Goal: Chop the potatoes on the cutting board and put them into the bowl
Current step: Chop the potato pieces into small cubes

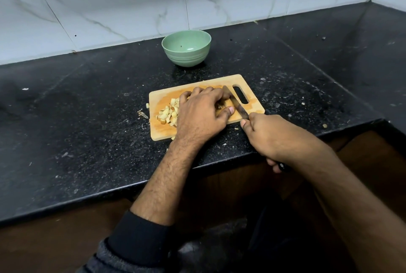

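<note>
Black speckled stone makes up the counter [87, 105], an L that turns along the right wall, backed by white marbled tiles and littered with pale crumbs and a peel scrap by the board's left edge. Near the counter's front edge lies the wooden cutting board [246, 88]; chopped potato pieces [168, 114] are heaped on its left half. Behind it, toward the back wall, stands the green bowl [186, 47], seemingly empty. The left hand [201, 114] curls over a piece I cannot see, fingers tucked. The right hand [270, 136] grips the knife [236, 104], blade beside the left fingertips. For a clean cut, keep knuckles ahead of fingertips, thumb pulled back, and press straight down.
</note>
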`<state>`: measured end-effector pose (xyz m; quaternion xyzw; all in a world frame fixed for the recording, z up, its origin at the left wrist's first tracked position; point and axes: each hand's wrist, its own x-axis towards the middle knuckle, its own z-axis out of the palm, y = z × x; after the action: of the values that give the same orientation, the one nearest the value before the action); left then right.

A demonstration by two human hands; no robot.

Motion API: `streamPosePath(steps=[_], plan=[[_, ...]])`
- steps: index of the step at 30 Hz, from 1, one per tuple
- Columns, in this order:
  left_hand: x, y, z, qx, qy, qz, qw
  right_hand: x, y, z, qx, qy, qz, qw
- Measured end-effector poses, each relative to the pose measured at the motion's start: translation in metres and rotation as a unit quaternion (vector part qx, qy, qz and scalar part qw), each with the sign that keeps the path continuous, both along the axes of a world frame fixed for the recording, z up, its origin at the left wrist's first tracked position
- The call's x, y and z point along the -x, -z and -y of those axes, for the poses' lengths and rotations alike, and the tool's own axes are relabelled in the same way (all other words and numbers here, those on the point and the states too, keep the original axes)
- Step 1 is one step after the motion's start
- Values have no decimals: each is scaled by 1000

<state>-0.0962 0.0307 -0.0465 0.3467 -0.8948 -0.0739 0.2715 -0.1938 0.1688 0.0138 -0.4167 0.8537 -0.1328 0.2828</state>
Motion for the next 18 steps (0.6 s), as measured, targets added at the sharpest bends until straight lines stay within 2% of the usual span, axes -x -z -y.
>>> streamPosePath(steps=[8, 18], plan=[[-1, -1, -6, 14, -10, 1, 1000, 8, -2, -7, -10, -5, 25, 1000], [-2, -1, -12, 28, -16, -6, 999, -4, -22, -51, -86, -13, -7, 996]])
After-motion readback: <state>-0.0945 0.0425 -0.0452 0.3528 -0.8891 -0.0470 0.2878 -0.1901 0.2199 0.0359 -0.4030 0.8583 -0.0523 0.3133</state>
